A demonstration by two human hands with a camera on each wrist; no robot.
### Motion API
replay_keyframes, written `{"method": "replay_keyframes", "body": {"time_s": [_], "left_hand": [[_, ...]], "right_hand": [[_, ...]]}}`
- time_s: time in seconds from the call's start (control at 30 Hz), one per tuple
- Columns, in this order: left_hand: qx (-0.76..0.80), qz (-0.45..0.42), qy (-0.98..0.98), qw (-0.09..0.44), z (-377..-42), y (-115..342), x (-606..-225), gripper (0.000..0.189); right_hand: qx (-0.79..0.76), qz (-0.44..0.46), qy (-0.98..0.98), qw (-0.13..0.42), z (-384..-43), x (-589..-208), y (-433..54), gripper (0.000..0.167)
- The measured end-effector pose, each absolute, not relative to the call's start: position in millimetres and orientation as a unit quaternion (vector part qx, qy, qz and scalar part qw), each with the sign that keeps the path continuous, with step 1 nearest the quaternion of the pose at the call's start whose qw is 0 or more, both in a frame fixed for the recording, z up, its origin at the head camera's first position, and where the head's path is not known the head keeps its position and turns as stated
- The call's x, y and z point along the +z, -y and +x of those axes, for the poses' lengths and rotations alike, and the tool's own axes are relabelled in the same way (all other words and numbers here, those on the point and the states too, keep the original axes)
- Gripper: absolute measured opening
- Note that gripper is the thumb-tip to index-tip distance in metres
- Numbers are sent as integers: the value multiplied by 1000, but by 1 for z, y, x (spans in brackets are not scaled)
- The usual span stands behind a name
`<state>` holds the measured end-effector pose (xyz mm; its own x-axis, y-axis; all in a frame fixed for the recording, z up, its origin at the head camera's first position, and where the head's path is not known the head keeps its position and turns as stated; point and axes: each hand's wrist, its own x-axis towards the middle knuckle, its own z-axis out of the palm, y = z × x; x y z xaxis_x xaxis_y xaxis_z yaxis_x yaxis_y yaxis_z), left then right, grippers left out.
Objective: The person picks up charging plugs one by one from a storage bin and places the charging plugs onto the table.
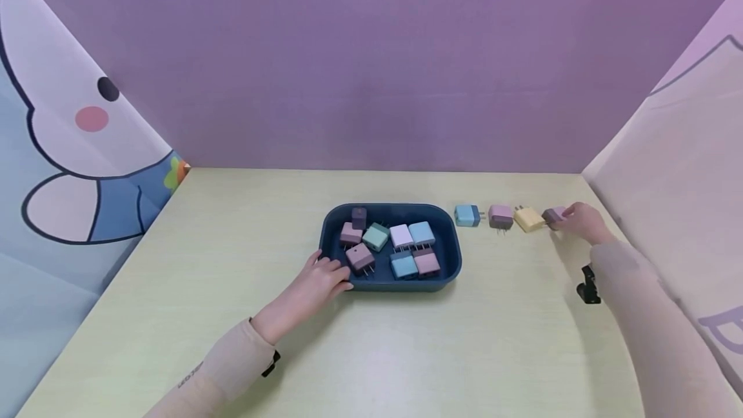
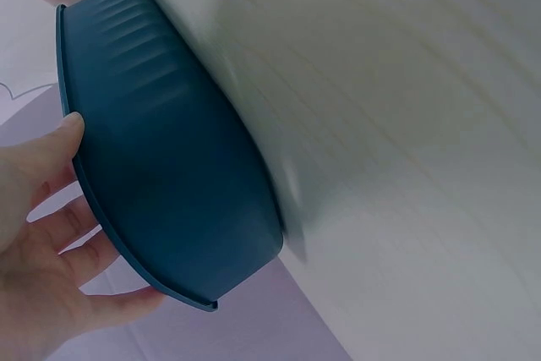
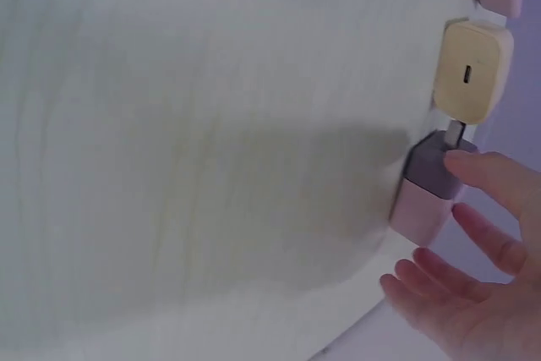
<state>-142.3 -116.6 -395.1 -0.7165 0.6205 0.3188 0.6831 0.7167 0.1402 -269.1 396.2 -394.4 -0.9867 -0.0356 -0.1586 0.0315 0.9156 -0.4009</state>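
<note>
My left hand (image 1: pixel 316 282) holds the front left corner of a dark blue tray (image 1: pixel 449 276), thumb and fingers at the rim (image 2: pixel 127 253). In the tray lie several two-prong charger plugs, among them a green charger (image 1: pixel 376 237), a white charger (image 1: pixel 400 236) and a pink charger (image 1: pixel 360 255). At the table's far right, my right hand (image 1: pixel 585 223) pinches a pink and grey charger (image 3: pixel 423 209) between thumb and index finger; its other fingers are spread. This charger sits at the right end of a row, its prongs at the yellow charger (image 1: pixel 529 218).
Further left in the row lie a pink and grey charger (image 1: pixel 500 217) and a blue charger (image 1: pixel 467 215), just right of the tray. A purple backdrop (image 1: pixel 371 69) rises behind the pale table (image 1: pixel 406 353). Printed cloth walls (image 1: pixel 673 199) flank both sides.
</note>
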Motion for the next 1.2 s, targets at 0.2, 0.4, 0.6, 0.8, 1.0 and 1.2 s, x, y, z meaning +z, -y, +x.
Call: {"method": "replay_keyframes", "body": {"time_s": [0.2,0.4,0.6,0.8,1.0,1.2], "left_hand": [[-125,-357,917,129,-142,117,-395,12],[-124,-358,916,132,-142,117,-396,12],[-126,-357,916,129,-142,117,-396,12],[-125,-360,915,132,-143,117,-397,12],[-120,-362,916,128,-143,117,-397,12],[-121,-360,916,130,-143,117,-396,13]], "right_hand": [[-175,-38,-980,89,-268,-381,-397,58],[-157,-70,-980,99,-271,-365,-392,48],[-127,-90,-982,107,-277,-351,-380,39],[-107,-87,-983,118,-279,-338,-363,38],[-80,-91,-985,119,-275,-325,-342,37],[-88,-97,-984,123,-271,-314,-322,39]]}}
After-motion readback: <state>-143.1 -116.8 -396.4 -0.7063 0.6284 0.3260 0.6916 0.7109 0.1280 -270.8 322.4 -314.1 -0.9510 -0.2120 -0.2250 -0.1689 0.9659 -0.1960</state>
